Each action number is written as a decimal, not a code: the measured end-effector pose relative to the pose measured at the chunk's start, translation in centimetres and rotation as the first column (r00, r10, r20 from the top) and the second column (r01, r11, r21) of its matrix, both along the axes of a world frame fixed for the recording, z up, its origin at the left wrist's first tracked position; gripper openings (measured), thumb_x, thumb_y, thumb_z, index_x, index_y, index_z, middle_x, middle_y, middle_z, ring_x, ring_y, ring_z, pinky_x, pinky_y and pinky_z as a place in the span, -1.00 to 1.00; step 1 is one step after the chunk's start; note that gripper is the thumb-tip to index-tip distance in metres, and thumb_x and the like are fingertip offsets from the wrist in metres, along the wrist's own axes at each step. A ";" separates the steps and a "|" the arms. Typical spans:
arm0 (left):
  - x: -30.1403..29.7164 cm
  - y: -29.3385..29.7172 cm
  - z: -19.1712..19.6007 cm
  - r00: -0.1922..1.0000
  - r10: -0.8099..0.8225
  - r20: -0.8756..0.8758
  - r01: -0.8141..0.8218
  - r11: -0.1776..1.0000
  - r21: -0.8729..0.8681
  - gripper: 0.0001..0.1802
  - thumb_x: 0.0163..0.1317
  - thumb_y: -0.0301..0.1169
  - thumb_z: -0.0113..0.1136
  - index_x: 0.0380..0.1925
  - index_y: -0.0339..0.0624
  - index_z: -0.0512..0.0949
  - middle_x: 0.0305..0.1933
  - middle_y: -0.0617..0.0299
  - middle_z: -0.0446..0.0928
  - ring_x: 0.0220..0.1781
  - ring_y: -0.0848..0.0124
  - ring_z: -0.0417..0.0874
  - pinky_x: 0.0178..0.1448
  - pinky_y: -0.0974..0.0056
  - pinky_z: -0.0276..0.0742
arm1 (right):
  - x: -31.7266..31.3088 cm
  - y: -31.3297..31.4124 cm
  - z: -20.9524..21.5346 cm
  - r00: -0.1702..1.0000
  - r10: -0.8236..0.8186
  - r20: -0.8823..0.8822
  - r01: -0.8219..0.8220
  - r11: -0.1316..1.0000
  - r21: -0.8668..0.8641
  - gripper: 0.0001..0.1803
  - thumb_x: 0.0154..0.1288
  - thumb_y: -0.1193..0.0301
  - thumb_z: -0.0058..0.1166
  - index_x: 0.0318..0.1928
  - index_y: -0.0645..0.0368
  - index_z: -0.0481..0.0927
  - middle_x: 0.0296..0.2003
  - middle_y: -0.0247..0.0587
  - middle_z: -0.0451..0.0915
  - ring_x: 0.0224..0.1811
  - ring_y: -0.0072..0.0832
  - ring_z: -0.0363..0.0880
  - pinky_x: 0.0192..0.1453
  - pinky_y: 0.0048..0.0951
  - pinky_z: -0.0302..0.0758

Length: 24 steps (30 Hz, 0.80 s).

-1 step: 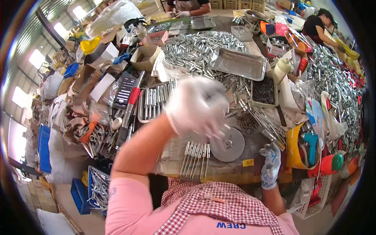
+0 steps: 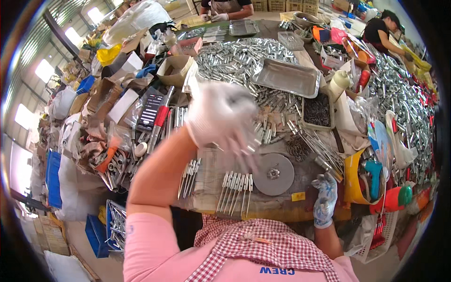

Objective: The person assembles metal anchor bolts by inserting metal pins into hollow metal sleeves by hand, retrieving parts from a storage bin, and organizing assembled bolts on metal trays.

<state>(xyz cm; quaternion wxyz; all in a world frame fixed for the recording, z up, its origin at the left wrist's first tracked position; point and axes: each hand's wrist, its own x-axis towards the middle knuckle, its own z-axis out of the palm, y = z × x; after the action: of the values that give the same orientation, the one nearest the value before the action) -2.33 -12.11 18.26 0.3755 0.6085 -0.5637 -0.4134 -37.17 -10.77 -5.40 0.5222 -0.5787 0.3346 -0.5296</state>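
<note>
Head view is taking in a wide workbench (image 2: 282, 207) that is lying buried under metal parts, with a great heap of silvery tubes (image 2: 235, 58) spreading across its far half and a flat steel tray (image 2: 286, 77) sitting on that heap's right flank. Nearer, a round grey disc (image 2: 274, 174) is resting flat near the front edge, and just to its left a row of thin metal pins (image 2: 236, 187) is lying side by side, pointing away from the person. Raised well above the bench and blurring, the left hand (image 2: 224, 117), in a white glove, is hanging over the pins; whether its fingers are clenched or loose, I cannot tell. Lower right, the smaller-looking right hand (image 2: 324, 197), in a patterned blue-and-white glove, is resting against the front edge of the bench, its fingers curling loosely with nothing visibly held.
</note>
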 end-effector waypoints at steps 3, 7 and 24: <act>9.6 -2.7 -1.4 0.895 0.136 0.424 -0.035 0.971 -0.236 -0.70 0.04 -0.32 0.03 -0.41 -0.33 0.63 -0.54 0.19 0.58 -0.55 0.48 0.55 -0.40 0.37 0.49 | 0.9 0.1 0.6 0.996 -0.023 0.081 0.016 0.996 0.087 0.04 -0.01 -0.25 0.14 0.21 0.37 0.20 0.02 -0.14 0.41 0.00 -0.42 0.44 0.14 -0.41 0.33; 18.5 -5.7 -7.1 0.725 -0.064 0.685 0.078 0.997 0.011 -0.77 0.08 -0.32 0.05 -0.48 -0.26 0.58 -0.46 0.16 0.59 -0.45 0.42 0.55 -0.28 0.32 0.46 | 0.7 0.0 0.0 0.997 -0.041 0.066 0.035 0.995 0.090 0.01 -0.01 -0.23 0.16 0.19 0.36 0.23 0.01 -0.14 0.41 -0.04 -0.44 0.45 0.08 -0.41 0.38; 19.8 -7.0 -14.8 0.495 0.091 0.864 -0.400 0.907 0.134 -0.32 0.12 0.18 -0.04 -0.26 -0.29 0.62 -0.14 -0.17 0.56 -0.06 0.06 0.58 0.11 0.15 0.43 | 1.5 0.5 0.4 0.967 -0.095 -0.235 0.121 0.988 0.098 -0.15 0.07 -0.13 0.17 0.14 0.32 0.33 -0.06 -0.19 0.45 -0.10 -0.41 0.47 0.00 -0.39 0.43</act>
<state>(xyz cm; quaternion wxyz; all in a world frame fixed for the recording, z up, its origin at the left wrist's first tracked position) 17.47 -19.11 3.47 0.0101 0.8578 -0.5051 -0.0947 -35.65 -10.23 -5.03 0.4818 -0.5869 0.4527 -0.4674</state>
